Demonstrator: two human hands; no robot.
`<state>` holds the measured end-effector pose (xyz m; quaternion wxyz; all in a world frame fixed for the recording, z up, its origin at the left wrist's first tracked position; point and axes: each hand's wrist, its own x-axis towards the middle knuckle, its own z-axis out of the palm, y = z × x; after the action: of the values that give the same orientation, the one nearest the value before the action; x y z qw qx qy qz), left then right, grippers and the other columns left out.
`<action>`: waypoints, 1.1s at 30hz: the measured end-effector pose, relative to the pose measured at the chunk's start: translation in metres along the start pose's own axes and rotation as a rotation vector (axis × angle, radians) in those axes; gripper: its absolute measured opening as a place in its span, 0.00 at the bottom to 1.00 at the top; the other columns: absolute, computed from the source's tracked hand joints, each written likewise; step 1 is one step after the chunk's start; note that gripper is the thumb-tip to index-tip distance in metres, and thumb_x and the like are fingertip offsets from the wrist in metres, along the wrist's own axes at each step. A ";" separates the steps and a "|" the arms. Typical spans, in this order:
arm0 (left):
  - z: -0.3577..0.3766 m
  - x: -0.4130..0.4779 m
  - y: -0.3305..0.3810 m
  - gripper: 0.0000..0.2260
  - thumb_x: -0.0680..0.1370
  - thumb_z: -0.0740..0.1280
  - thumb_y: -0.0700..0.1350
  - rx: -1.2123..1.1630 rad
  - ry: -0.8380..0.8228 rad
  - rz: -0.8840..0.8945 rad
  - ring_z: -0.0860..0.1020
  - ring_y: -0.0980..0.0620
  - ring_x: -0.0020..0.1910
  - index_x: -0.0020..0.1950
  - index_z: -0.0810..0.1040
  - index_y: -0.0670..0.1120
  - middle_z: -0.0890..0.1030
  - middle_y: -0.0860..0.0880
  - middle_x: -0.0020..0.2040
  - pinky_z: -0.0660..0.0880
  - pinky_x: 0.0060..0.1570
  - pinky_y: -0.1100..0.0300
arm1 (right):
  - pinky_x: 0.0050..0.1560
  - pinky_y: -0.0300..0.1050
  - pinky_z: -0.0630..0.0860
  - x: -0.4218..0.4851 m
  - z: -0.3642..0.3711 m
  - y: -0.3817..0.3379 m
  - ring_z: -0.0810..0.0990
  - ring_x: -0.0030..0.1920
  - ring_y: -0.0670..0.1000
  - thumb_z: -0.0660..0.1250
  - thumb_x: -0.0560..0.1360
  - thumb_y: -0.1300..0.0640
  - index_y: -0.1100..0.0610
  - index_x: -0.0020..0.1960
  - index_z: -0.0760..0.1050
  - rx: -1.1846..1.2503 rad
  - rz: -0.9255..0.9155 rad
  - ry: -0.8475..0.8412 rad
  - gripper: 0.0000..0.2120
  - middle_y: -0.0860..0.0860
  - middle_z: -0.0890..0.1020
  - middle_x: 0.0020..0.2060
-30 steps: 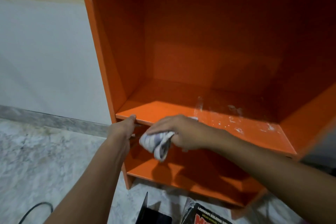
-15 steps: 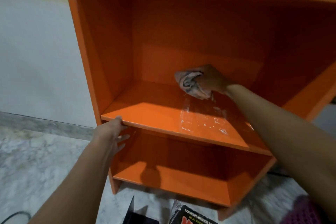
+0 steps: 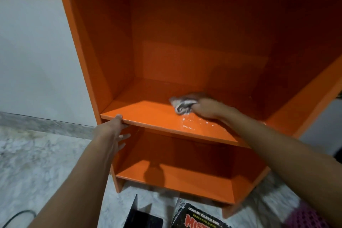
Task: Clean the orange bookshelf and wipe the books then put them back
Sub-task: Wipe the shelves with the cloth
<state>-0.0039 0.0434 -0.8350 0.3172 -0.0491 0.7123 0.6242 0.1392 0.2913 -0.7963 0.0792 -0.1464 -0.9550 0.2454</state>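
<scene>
Right hand (image 3: 208, 110) clamped round balled cloth (image 3: 182, 106) on middle shelf (image 3: 146, 114) of orange bookshelf (image 3: 87, 52). Wet patch (image 3: 194, 123) at 5 o'clock from cloth, right hand nearer. Left hand (image 3: 112, 131) braces front edge, fingers loose.

The bookshelf (image 3: 103, 52) is standing on the marble floor (image 3: 37, 163), right up against the wall (image 3: 37, 61). Its middle shelf (image 3: 148, 114) is carrying a bunched cloth (image 3: 182, 105) toward the back right, and a wet patch (image 3: 192, 123) is glistening just in front of it. The bottom shelf (image 3: 194, 177) is sitting partly in shadow. Down on the floor, a book (image 3: 199, 218) is lying just before the bookshelf, a black object (image 3: 142, 218) is standing beside it, and a cable (image 3: 14, 217) is curling at the far left.
</scene>
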 end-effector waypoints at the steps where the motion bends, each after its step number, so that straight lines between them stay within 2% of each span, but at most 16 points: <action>1: 0.000 -0.001 0.000 0.21 0.82 0.58 0.57 0.000 0.000 0.001 0.77 0.46 0.62 0.70 0.70 0.46 0.78 0.51 0.66 0.72 0.55 0.47 | 0.58 0.42 0.74 -0.016 0.005 -0.014 0.78 0.56 0.43 0.62 0.74 0.61 0.49 0.62 0.79 0.033 -0.061 -0.004 0.19 0.43 0.80 0.57; 4: -0.002 -0.005 0.001 0.20 0.82 0.59 0.57 -0.006 0.007 0.007 0.78 0.46 0.58 0.69 0.70 0.46 0.79 0.51 0.64 0.72 0.52 0.47 | 0.62 0.42 0.73 -0.063 0.026 -0.048 0.78 0.60 0.45 0.62 0.68 0.73 0.57 0.61 0.80 0.082 -0.304 -0.136 0.25 0.50 0.81 0.59; 7: -0.001 -0.009 0.000 0.21 0.81 0.59 0.58 -0.037 0.022 0.011 0.78 0.47 0.55 0.68 0.71 0.46 0.80 0.52 0.62 0.72 0.54 0.45 | 0.64 0.43 0.72 -0.104 0.033 -0.071 0.76 0.63 0.46 0.68 0.68 0.74 0.59 0.63 0.79 0.090 -0.362 -0.216 0.25 0.52 0.81 0.60; 9: 0.005 -0.011 -0.002 0.20 0.81 0.60 0.57 -0.072 0.032 0.009 0.78 0.44 0.57 0.65 0.73 0.44 0.81 0.52 0.58 0.69 0.61 0.42 | 0.63 0.44 0.74 -0.117 0.018 -0.079 0.77 0.62 0.45 0.75 0.67 0.71 0.59 0.63 0.79 0.189 -0.362 -0.153 0.26 0.52 0.81 0.60; 10: 0.011 -0.013 -0.004 0.19 0.81 0.61 0.56 -0.086 0.056 0.020 0.78 0.43 0.55 0.62 0.74 0.43 0.81 0.51 0.55 0.68 0.63 0.42 | 0.62 0.43 0.75 -0.117 0.004 -0.076 0.78 0.62 0.46 0.77 0.66 0.68 0.60 0.63 0.79 0.213 -0.356 -0.086 0.25 0.52 0.81 0.60; 13: 0.037 -0.028 -0.011 0.12 0.81 0.64 0.51 -0.134 0.120 0.073 0.77 0.47 0.39 0.57 0.74 0.42 0.81 0.46 0.50 0.72 0.53 0.48 | 0.59 0.35 0.73 -0.104 -0.050 -0.057 0.79 0.59 0.44 0.79 0.66 0.64 0.60 0.61 0.80 0.152 -0.313 0.125 0.25 0.53 0.81 0.59; 15: 0.055 -0.035 -0.013 0.13 0.81 0.64 0.49 -0.161 0.098 0.049 0.77 0.49 0.36 0.59 0.73 0.41 0.81 0.45 0.50 0.72 0.47 0.50 | 0.56 0.33 0.74 -0.086 -0.078 -0.040 0.79 0.54 0.42 0.75 0.70 0.65 0.58 0.61 0.80 0.120 -0.145 0.227 0.20 0.50 0.81 0.56; 17: 0.064 -0.037 -0.012 0.15 0.81 0.63 0.48 -0.180 0.080 0.010 0.80 0.47 0.39 0.64 0.71 0.39 0.81 0.44 0.50 0.74 0.49 0.48 | 0.47 0.30 0.72 -0.060 -0.090 -0.009 0.77 0.52 0.43 0.66 0.76 0.66 0.54 0.64 0.78 0.086 0.098 0.306 0.17 0.48 0.79 0.51; 18: 0.066 -0.035 -0.011 0.17 0.81 0.63 0.48 -0.178 0.066 -0.011 0.79 0.47 0.40 0.65 0.70 0.39 0.81 0.43 0.50 0.74 0.52 0.47 | 0.45 0.28 0.69 -0.046 -0.091 0.009 0.77 0.54 0.46 0.63 0.77 0.66 0.54 0.64 0.77 0.060 0.154 0.333 0.18 0.49 0.79 0.53; 20: 0.063 -0.028 -0.010 0.18 0.81 0.63 0.48 -0.133 0.030 -0.031 0.77 0.47 0.39 0.67 0.69 0.39 0.80 0.44 0.56 0.73 0.51 0.47 | 0.43 0.25 0.67 -0.022 -0.085 0.038 0.77 0.62 0.53 0.60 0.77 0.70 0.56 0.64 0.77 0.018 0.198 0.326 0.19 0.56 0.80 0.59; 22: 0.059 -0.020 -0.010 0.20 0.81 0.63 0.50 -0.105 0.017 -0.054 0.77 0.46 0.48 0.69 0.69 0.41 0.77 0.46 0.62 0.73 0.52 0.47 | 0.43 0.25 0.69 -0.011 -0.074 0.060 0.76 0.63 0.57 0.57 0.77 0.72 0.60 0.65 0.76 0.012 0.234 0.260 0.20 0.59 0.78 0.62; 24: 0.058 -0.015 -0.011 0.21 0.81 0.62 0.52 -0.105 0.024 -0.083 0.77 0.44 0.57 0.71 0.68 0.43 0.76 0.47 0.65 0.74 0.56 0.45 | 0.43 0.31 0.73 -0.010 -0.066 0.076 0.81 0.54 0.53 0.58 0.79 0.69 0.61 0.66 0.75 0.040 0.289 0.239 0.18 0.60 0.78 0.62; 26: 0.060 -0.012 -0.014 0.20 0.81 0.64 0.52 -0.099 0.055 -0.067 0.78 0.46 0.51 0.69 0.70 0.43 0.78 0.47 0.60 0.75 0.54 0.45 | 0.33 0.32 0.77 -0.013 -0.056 0.080 0.82 0.39 0.45 0.61 0.80 0.66 0.61 0.66 0.75 0.182 0.313 0.237 0.15 0.61 0.79 0.60; 28: 0.061 -0.010 -0.015 0.20 0.80 0.64 0.52 -0.093 0.078 -0.052 0.77 0.48 0.45 0.68 0.71 0.43 0.79 0.48 0.56 0.75 0.51 0.46 | 0.29 0.32 0.77 -0.014 -0.051 0.077 0.81 0.37 0.47 0.64 0.79 0.65 0.60 0.65 0.76 0.253 0.321 0.256 0.15 0.60 0.80 0.58; 30: 0.061 -0.010 -0.014 0.20 0.81 0.64 0.52 -0.082 0.068 -0.053 0.77 0.47 0.51 0.70 0.69 0.43 0.78 0.47 0.61 0.75 0.52 0.45 | 0.34 0.31 0.76 -0.018 -0.045 0.071 0.82 0.45 0.50 0.64 0.79 0.64 0.57 0.63 0.77 0.235 0.321 0.233 0.14 0.56 0.81 0.57; 33: 0.060 -0.012 -0.013 0.21 0.81 0.64 0.51 -0.086 0.058 -0.059 0.77 0.46 0.60 0.72 0.67 0.45 0.76 0.47 0.66 0.75 0.56 0.45 | 0.50 0.32 0.74 -0.046 -0.029 0.040 0.81 0.56 0.48 0.61 0.77 0.67 0.58 0.63 0.79 0.029 0.226 0.111 0.17 0.52 0.81 0.59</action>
<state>0.0354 0.0918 -0.8410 0.3125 -0.1017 0.6920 0.6427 0.1987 0.3232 -0.7951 0.1057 -0.2651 -0.9231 0.2578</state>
